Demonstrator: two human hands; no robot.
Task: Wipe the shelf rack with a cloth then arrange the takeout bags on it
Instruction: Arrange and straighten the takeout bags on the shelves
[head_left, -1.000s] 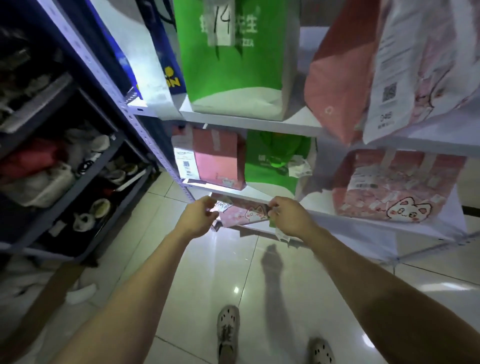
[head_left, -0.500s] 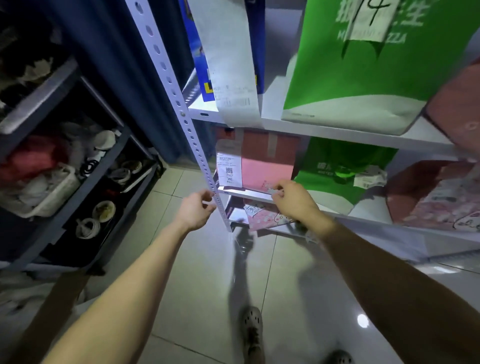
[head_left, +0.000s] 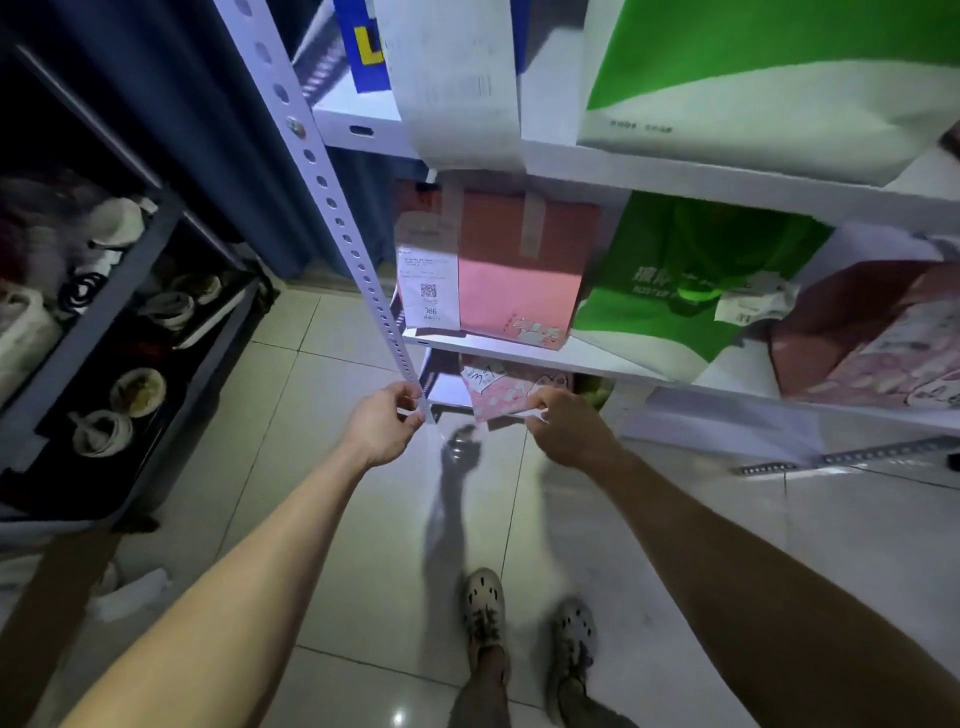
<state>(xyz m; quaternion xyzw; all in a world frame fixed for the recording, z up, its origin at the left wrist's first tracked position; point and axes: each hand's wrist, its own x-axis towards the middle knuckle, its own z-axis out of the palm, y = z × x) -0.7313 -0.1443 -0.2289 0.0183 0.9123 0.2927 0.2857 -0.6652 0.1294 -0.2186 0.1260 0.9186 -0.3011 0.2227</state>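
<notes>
Our right hand (head_left: 566, 428) pinching pink cartoon-printed paper bag (head_left: 506, 397) at its eleven o'clock, our left hand (head_left: 382, 423) fingers curled round white perforated upright (head_left: 358, 260)

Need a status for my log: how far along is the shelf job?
Done: green bag and pink bag stand shelved above; no cloth shows. In hand: right hand grips a patterned bag on the lowest shelf, left hand by the upright. Left: probably settling it.

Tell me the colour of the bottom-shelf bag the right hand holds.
The bag is pink with a pale cartoon print; the head view shows it.
</notes>
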